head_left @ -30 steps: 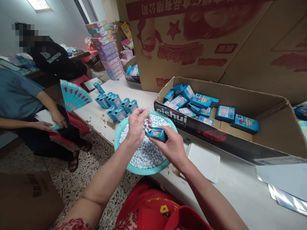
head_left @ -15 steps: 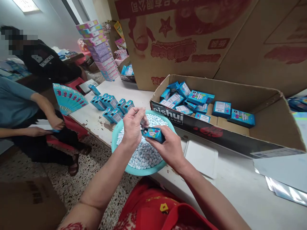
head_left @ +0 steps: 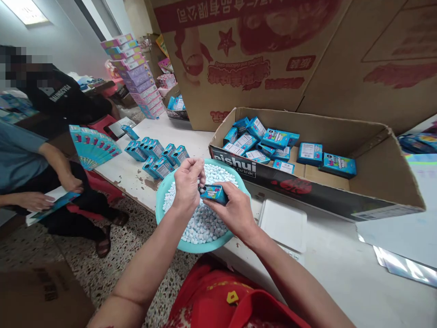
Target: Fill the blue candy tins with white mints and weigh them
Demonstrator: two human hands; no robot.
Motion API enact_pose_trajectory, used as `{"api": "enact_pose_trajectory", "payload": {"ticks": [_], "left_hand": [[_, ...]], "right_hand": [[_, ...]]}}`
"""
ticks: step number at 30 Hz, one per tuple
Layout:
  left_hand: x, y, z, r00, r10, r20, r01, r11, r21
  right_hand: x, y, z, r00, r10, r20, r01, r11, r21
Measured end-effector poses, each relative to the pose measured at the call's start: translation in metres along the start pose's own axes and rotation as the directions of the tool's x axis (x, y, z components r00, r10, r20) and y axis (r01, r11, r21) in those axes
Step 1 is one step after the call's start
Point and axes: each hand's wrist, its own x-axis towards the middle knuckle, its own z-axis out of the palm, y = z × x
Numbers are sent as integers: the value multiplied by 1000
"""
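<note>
My right hand (head_left: 236,207) is wrapped round a small blue candy box (head_left: 215,193), tilted on its side above a turquoise basin (head_left: 196,247). White candies (head_left: 205,225) fill much of the basin. Close to the box's left end, my left hand (head_left: 187,184) has its fingers curled and pinched together. Small pale candies seem to show at its fingertips, partly hidden by the fingers. The left end of the box has a dark opening facing that hand.
An open carton (head_left: 314,193) with several blue boxes stands behind and right of the basin. Upright blue boxes (head_left: 160,166) are grouped on the table's left. A white scale (head_left: 284,224) lies right of the basin. A co-worker (head_left: 30,168) sits at left, holding blue-printed card.
My left hand's fingertips stay at the box's open end with little movement. The view has shifted slightly. At left, the co-worker's hands now show more of the blue-printed card.
</note>
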Motion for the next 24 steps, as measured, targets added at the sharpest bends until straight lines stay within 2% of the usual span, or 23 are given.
{"api": "enact_pose_trajectory", "payload": {"ticks": [4,8,10,11,12,14,16,17,19,21,22,24], "left_hand": [[-5,14,4,999,1,48,2,998,-58],[-7,26,1,997,37,70,-29,994,-110],[-4,22,-10,994,93,52,-91,995,-26],[-2,17,-18,991,114,68,-120,989,89],[0,11,-26,986,129,107,-152,958,245],[5,-1,-40,962,137,237,-251,787,564],[12,-8,-45,924,156,348,-371,587,720],[16,-8,-43,904,194,380,-423,528,736],[30,-4,-26,858,274,435,-514,475,715],[52,1,5,792,293,536,-610,432,664],[66,1,24,754,257,605,-653,400,643],[98,-8,63,688,58,723,-702,303,644]], "right_hand": [[-1,2,-2,999,1,-32,3,994,110],[-7,6,-14,990,138,-11,-125,925,359],[-16,10,-29,975,220,-16,-186,859,477],[-22,13,-39,967,252,-41,-198,840,505],[-29,17,-50,957,278,-86,-198,838,508],[-46,28,-74,928,308,-212,-187,873,450],[-63,43,-95,881,325,-342,-203,916,347],[-71,51,-104,855,340,-392,-230,926,300],[-85,70,-115,805,379,-456,-302,924,235],[-94,86,-118,768,419,-485,-364,908,208],[-97,94,-117,757,432,-490,-384,901,201],[-100,105,-112,754,441,-487,-398,896,196]]}}
